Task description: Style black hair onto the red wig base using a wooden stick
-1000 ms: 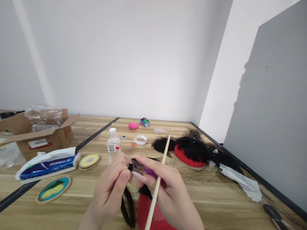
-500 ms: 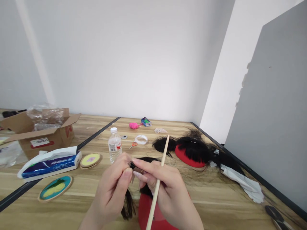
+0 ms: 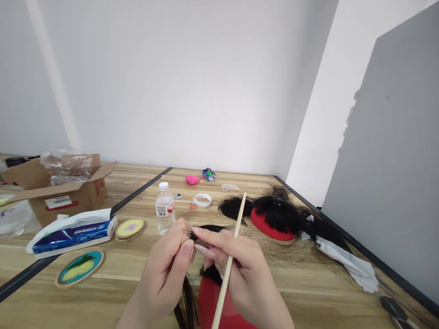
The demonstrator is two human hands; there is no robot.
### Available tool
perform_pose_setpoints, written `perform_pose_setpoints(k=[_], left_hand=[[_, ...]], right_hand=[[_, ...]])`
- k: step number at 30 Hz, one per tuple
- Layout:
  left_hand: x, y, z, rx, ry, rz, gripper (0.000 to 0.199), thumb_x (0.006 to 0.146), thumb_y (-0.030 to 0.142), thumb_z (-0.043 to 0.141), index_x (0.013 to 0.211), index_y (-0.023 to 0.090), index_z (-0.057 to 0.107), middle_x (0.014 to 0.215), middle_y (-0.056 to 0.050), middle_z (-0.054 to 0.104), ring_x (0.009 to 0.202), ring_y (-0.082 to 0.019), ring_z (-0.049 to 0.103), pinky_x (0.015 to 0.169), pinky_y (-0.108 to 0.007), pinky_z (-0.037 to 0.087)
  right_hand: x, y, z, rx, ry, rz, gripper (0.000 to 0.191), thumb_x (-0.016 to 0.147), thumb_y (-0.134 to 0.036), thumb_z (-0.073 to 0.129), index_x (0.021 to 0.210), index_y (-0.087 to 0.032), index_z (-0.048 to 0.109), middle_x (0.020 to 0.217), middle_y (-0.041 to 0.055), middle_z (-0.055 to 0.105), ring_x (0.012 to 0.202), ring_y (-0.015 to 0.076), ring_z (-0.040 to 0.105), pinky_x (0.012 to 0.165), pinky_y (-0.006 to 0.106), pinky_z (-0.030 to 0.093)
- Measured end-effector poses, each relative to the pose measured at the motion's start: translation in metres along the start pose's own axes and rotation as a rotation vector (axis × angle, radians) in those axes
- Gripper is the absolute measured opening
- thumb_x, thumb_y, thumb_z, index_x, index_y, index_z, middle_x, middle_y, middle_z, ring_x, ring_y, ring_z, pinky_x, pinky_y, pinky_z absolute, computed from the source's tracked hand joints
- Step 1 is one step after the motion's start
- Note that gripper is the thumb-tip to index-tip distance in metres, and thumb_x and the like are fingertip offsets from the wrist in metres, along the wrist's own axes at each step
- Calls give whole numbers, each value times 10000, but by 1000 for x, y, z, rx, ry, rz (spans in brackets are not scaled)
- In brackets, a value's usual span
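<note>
My left hand (image 3: 166,267) is closed in a pinch on a lock of black hair (image 3: 187,304), whose loose end hangs below the fingers. Across from it, my right hand (image 3: 245,267) is closed too, with a pale, tapered wooden stick (image 3: 241,212) lodged between its fingers and slanting up past the knuckles. The fingertips of both hands meet at the upper end of the lock; the exact grip there is hidden. Beneath my hands sits a red rounded form (image 3: 214,304), with black hair on its far side, partly covered by my right hand.
To the right, another red form (image 3: 270,226) carries black hair, near a crumpled white tissue (image 3: 348,265) and black-handled scissors (image 3: 394,308). A water bottle (image 3: 165,208) stands behind my hands. Leftward are embroidery hoops (image 3: 80,268), a tissue pack (image 3: 73,235) and a cardboard box (image 3: 65,196).
Both hands have shifted slightly right, still together. More of the hanging lock shows below my left hand, reaching lower. The stick has moved along with my right hand.
</note>
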State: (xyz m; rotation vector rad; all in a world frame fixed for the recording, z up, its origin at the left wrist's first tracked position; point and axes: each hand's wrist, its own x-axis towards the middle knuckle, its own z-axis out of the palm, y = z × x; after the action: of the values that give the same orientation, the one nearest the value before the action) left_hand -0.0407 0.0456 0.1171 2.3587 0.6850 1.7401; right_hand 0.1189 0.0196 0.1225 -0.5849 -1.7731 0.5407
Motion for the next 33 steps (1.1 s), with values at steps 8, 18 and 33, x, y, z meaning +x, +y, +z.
perform_pose_setpoints(k=[8, 18, 33], left_hand=[[-3, -2, 1, -3, -21, -19, 269, 952, 113, 342, 705, 194, 412, 683, 24, 414, 645, -99, 448, 586, -214, 391], [-3, -2, 2, -2, -42, -32, 261, 957, 117, 338, 723, 192, 427, 691, 28, 419, 634, -89, 442, 591, -205, 388], [-2, -4, 3, -4, -57, -38, 272, 950, 93, 319, 711, 195, 399, 688, 30, 405, 627, -90, 428, 572, -204, 376]], right_hand=[[0, 3, 0, 11, 19, 16, 454, 876, -30, 482, 1215, -280, 651, 771, -3, 648, 705, 105, 608, 718, 192, 494], [0, 2, 0, 11, 19, 8, 422, 886, -54, 496, 1203, -279, 659, 777, -3, 664, 700, 105, 614, 717, 191, 508], [0, 3, 0, 20, 9, 59, 380, 902, -93, 510, 1187, -291, 665, 864, 3, 713, 713, 106, 635, 707, 193, 511]])
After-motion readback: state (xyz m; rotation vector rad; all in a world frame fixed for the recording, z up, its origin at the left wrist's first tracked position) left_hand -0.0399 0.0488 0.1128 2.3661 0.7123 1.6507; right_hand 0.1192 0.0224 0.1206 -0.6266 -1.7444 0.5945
